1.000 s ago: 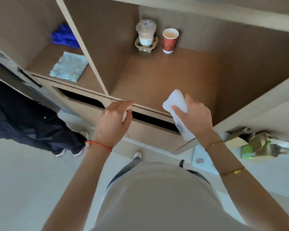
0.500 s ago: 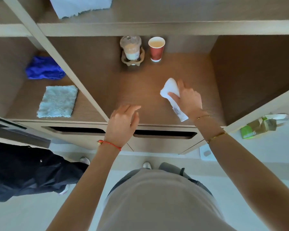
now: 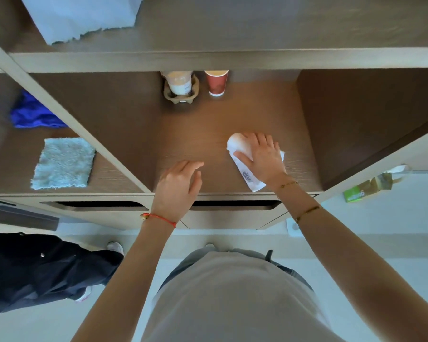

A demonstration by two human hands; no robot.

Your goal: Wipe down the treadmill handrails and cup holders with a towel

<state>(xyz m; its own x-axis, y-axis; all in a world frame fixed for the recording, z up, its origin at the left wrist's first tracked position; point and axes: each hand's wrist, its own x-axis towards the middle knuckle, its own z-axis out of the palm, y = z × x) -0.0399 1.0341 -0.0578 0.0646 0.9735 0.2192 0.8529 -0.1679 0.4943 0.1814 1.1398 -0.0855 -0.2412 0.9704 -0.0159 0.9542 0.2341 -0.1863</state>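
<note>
Hands over a brown shelf [image 3: 198,134], one holding a white packet [image 3: 248,170].

Head view: the right hand [image 3: 262,156] lies on the packet, fingers curled round its rounded far end, pressing it to the shelf's near right part. The left hand [image 3: 177,186] hovers at the near edge, fingers loosely bent and apart, holding nothing. In the left compartment lie a pale towel [image 3: 63,164] and, farther back, a blue cloth [image 3: 35,112]. At the far wall stand a lidded cup [image 3: 179,82] in a carrier and a red cup [image 3: 216,82].
</note>
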